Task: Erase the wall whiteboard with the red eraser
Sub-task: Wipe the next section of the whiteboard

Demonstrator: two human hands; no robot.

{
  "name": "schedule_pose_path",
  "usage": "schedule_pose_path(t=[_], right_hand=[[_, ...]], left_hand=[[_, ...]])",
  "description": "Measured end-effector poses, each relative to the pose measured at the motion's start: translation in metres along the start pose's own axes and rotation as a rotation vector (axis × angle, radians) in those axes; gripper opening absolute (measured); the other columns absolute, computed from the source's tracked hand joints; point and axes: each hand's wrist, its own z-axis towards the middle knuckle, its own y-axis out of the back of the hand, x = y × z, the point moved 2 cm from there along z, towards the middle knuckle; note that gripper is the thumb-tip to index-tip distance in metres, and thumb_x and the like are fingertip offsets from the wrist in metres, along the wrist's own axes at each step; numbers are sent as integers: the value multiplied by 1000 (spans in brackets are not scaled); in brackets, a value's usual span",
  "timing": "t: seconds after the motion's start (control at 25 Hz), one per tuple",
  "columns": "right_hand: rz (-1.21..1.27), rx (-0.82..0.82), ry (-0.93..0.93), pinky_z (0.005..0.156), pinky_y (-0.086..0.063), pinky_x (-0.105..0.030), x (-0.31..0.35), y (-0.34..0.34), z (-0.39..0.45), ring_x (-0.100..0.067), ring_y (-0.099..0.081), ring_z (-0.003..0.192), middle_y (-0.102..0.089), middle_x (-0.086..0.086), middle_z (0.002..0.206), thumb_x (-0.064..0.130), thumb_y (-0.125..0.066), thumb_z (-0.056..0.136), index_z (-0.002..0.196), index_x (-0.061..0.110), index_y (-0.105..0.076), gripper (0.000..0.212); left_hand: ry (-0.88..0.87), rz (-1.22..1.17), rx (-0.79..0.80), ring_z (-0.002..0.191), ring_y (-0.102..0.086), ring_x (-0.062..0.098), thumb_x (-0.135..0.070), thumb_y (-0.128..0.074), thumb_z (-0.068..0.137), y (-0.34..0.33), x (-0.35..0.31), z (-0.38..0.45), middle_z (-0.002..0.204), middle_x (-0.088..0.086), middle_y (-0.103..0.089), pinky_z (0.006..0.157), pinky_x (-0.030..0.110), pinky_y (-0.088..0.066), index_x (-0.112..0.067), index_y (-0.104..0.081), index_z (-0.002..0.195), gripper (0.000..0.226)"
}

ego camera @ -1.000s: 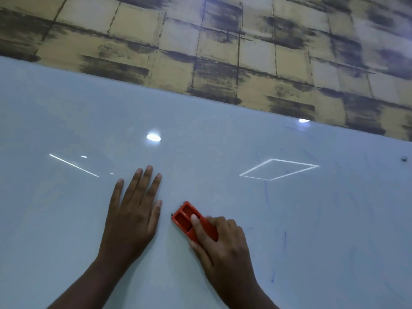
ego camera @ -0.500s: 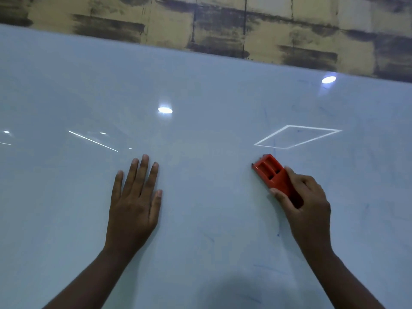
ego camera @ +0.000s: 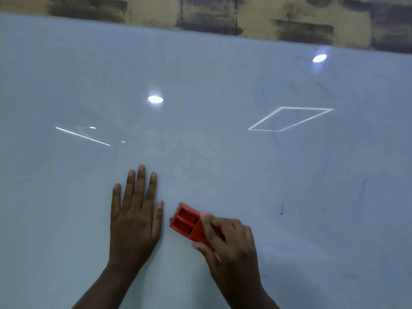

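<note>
The wall whiteboard (ego camera: 200, 90) fills nearly the whole view, pale and glossy. My right hand (ego camera: 229, 244) grips the red eraser (ego camera: 186, 221) and holds it flat against the board at lower centre. Its free end points up-left, with two hollow cells showing. My left hand (ego camera: 136, 217) presses flat on the board with straight fingers, just left of the eraser, thumb a short gap from it. Faint blue marker strokes (ego camera: 282, 208) remain on the right half of the board.
Above the board's top edge runs a yellow and dark patterned wall (ego camera: 223, 16). Ceiling lights reflect on the board as bright spots (ego camera: 155, 99), a line and a diamond outline (ego camera: 289, 119).
My right hand swept the eraser out to the right half a second ago and has now come back left, close to my left hand. The left hand stays pressed in place.
</note>
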Motion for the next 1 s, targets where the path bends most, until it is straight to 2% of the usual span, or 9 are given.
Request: schedule_pose_path(t=[0.2, 0.28, 0.4, 0.52, 0.64, 0.72, 0.84, 1.0], right_hand=[[-86, 116, 115, 71, -49, -38, -6, 15, -6, -26, -63, 92, -68, -2, 116, 47, -64, 91, 130, 15, -71, 51], [-112, 118, 58, 71, -51, -40, -23, 25, 4, -30, -64, 91, -68, -4, 116, 45, -66, 90, 132, 14, -70, 52], [-108, 51, -171, 75, -53, -43, -63, 47, 10, -32, -62, 92, -66, -6, 112, 42, -72, 89, 135, 14, -67, 55], [-51, -31, -488, 79, -54, -42, -98, 72, -19, -29, -60, 96, -61, -3, 109, 41, -72, 94, 141, 14, -63, 55], [59, -100, -757, 81, -58, -53, -98, 80, -62, -24, -59, 91, -53, 1, 105, 34, -78, 87, 144, 17, -59, 62], [100, -132, -817, 79, -59, -55, -87, 75, -76, -23, -58, 89, -52, 1, 104, 28, -80, 86, 143, 16, -59, 62], [117, -121, -739, 76, -56, -53, -56, 52, -76, -27, -57, 86, -53, -1, 101, 28, -80, 84, 139, 11, -64, 59], [-6, 44, -420, 74, -48, -44, 18, 11, -93, -32, -56, 86, -59, -8, 101, 36, -73, 90, 132, 9, -70, 50]], left_hand=[[-31, 24, 35, 163, -18, 34, -29, -41, 109, 3, 2, -21, 175, 17, -19, 129, 60, -19, -6, -30, 165, 62], [-36, 18, 31, 163, -19, 34, -28, -42, 109, 1, 3, -30, 175, 17, -19, 129, 61, -20, -6, -30, 165, 61], [-28, 14, 27, 162, -19, 35, -28, -42, 109, 2, 3, -40, 175, 17, -20, 129, 60, -19, -6, -32, 165, 61], [-9, 0, 34, 163, -18, 35, -27, -43, 109, 3, 1, -49, 175, 17, -20, 130, 60, -18, -7, -30, 165, 61], [15, -5, 46, 163, -17, 35, -26, -43, 109, 2, -3, -61, 175, 17, -18, 130, 60, -16, -7, -28, 166, 61], [28, 2, 46, 163, -17, 35, -26, -42, 110, 2, -5, -67, 175, 17, -18, 130, 60, -16, -7, -27, 167, 61], [39, 3, 47, 163, -17, 36, -26, -41, 111, 2, -7, -69, 175, 17, -18, 130, 60, -15, -8, -26, 167, 61], [43, 6, 52, 163, -14, 35, -27, -40, 111, 0, -8, -73, 175, 18, -16, 131, 58, -13, -8, -25, 167, 62]])
